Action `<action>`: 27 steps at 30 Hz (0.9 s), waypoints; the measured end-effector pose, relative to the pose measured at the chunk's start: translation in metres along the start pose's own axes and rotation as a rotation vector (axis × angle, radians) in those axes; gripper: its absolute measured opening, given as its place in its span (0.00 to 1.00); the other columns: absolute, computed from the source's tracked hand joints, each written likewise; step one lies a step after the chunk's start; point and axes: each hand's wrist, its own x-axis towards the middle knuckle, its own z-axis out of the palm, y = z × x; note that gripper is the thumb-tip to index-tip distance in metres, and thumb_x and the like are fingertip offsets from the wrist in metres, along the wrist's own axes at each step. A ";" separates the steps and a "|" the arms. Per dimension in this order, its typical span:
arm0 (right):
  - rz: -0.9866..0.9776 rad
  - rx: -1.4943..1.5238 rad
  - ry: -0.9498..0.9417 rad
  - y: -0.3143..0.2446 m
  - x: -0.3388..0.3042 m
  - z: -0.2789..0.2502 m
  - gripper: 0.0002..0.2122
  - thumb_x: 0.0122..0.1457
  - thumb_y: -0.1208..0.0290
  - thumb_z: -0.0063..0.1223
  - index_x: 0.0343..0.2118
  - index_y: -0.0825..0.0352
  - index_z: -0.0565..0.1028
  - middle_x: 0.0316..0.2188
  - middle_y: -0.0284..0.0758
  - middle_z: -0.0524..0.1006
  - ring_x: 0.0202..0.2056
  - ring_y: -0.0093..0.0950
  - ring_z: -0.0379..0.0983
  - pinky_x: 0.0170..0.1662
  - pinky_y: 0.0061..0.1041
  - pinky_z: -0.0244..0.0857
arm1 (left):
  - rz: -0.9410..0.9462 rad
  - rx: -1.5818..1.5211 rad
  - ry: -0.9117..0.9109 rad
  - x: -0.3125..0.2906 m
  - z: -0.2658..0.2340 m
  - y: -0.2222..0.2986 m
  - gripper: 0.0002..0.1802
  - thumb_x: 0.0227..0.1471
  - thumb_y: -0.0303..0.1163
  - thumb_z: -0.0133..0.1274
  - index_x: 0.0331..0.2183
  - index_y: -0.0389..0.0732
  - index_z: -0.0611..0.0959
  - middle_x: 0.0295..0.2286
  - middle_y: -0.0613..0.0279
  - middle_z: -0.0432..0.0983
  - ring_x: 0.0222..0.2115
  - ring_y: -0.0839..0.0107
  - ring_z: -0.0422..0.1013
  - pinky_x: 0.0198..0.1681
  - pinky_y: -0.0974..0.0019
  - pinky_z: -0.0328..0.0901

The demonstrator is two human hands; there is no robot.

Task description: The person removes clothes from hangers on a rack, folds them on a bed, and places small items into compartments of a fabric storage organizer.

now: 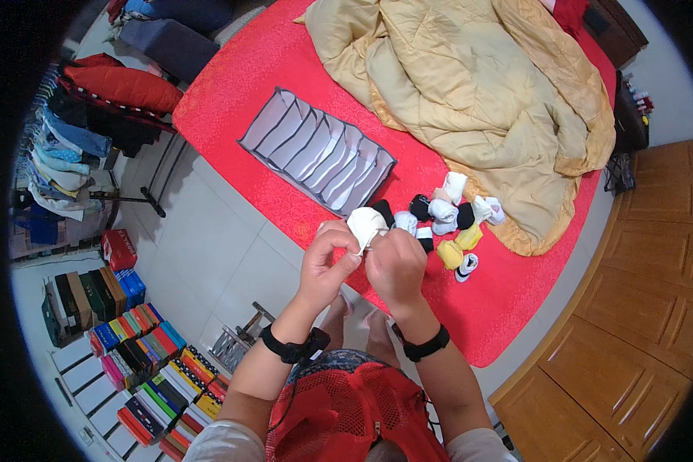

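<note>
Both of your hands are pinched on one cream-white sock (pixel 366 225), held in the air just above the near edge of the bed (pixel 239 92): your left hand (pixel 327 266) has thumb and fingers closed on its lower part, and your right hand (pixel 395 266) is curled shut on the side nearest the pile. Your grip on each side is narrow and only at the fingertips, so the soft fabric may slip free if you pull the two hands apart too quickly. Since the sock hangs right over the bed's edge, with tiled floor (pixel 223 246) below, a dropped sock would likely land on the floor and not on the red cover.

Just beyond your right hand lies the heap of rolled socks (pixel 446 219), white, black and yellow, touching one another and close to the bed's edge; a careless sweep of your right wrist could knock one off or scatter the pairs. The grey divided organiser (pixel 316 150) sits further up the bed on your left, apart from the heap. Its cells look narrow and its walls soft, so a loosely folded sock may spring open or bend a divider. The beige quilt (pixel 470 85) overlaps the far side of the heap and could hide a stray sock.
</note>
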 end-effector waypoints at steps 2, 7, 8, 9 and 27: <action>0.014 0.012 -0.013 0.000 0.001 -0.001 0.06 0.42 0.77 0.58 0.26 0.65 0.74 0.22 0.35 0.67 0.25 0.36 0.69 0.27 0.35 0.63 | 0.048 0.077 0.000 0.001 0.002 0.002 0.06 0.53 0.25 0.55 0.33 0.38 0.74 0.33 0.66 0.69 0.37 0.75 0.64 0.45 0.70 0.59; 0.217 0.257 0.023 0.001 -0.002 0.006 0.09 0.45 0.79 0.59 0.31 0.65 0.74 0.25 0.36 0.71 0.27 0.38 0.71 0.30 0.36 0.66 | -0.327 -0.191 0.223 -0.001 0.013 0.005 0.09 0.55 0.25 0.55 0.37 0.39 0.72 0.35 0.67 0.68 0.38 0.76 0.65 0.44 0.72 0.61; 0.249 0.315 0.015 0.000 -0.002 0.006 0.10 0.46 0.80 0.59 0.32 0.66 0.73 0.26 0.37 0.72 0.27 0.38 0.72 0.31 0.35 0.66 | -0.329 -0.190 0.223 -0.002 0.013 0.003 0.09 0.55 0.25 0.55 0.37 0.39 0.72 0.35 0.67 0.68 0.38 0.76 0.65 0.44 0.72 0.61; 0.280 0.373 0.007 -0.002 -0.001 0.005 0.10 0.47 0.81 0.59 0.33 0.66 0.73 0.27 0.37 0.73 0.28 0.38 0.72 0.31 0.35 0.67 | -0.320 -0.226 0.213 -0.002 0.012 0.000 0.11 0.54 0.25 0.55 0.38 0.40 0.71 0.36 0.67 0.68 0.38 0.77 0.65 0.45 0.72 0.61; 0.382 0.920 -0.178 0.012 -0.010 0.002 0.08 0.55 0.84 0.47 0.38 0.71 0.69 0.29 0.35 0.71 0.30 0.22 0.71 0.32 0.23 0.66 | -0.508 -0.568 0.182 0.016 0.009 -0.011 0.18 0.50 0.19 0.53 0.42 0.41 0.67 0.37 0.59 0.76 0.36 0.75 0.73 0.41 0.73 0.67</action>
